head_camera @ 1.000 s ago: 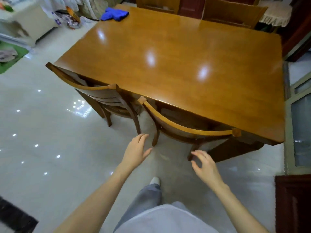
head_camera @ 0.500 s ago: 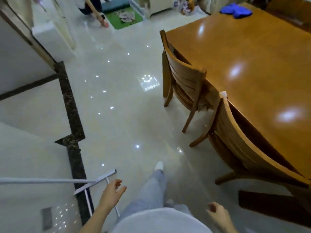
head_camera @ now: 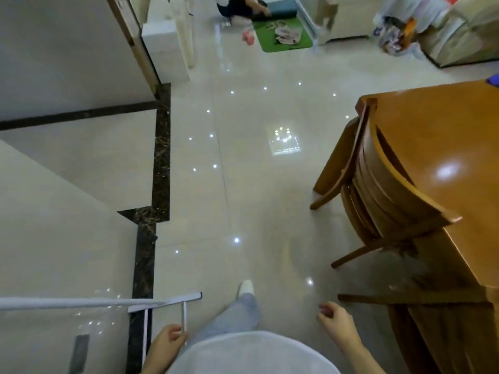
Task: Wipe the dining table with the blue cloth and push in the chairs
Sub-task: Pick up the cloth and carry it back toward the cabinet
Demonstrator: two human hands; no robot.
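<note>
The wooden dining table (head_camera: 442, 125) fills the right side of the view. A wooden chair (head_camera: 383, 184) with a curved back stands tucked against its near edge. Blurred dark wood of a second chair (head_camera: 410, 298) shows lower right. A sliver of the blue cloth (head_camera: 495, 78) peeks in at the right edge, on the table's far corner. My left hand (head_camera: 167, 344) hangs low beside my body, fingers loosely curled, holding nothing. My right hand (head_camera: 337, 323) hangs the same way, apart from the chairs.
Glossy tiled floor (head_camera: 243, 171) stretches ahead. A white metal rack (head_camera: 162, 302) juts in at lower left beside a wall (head_camera: 54, 63) with a dark floor border. Far ahead a person (head_camera: 240, 6) crouches by a green mat (head_camera: 286, 36); a sofa (head_camera: 464, 31) stands top right.
The view has swung left from facing the table to looking along its side. Both hands have dropped from in front of the chair to beside my body.
</note>
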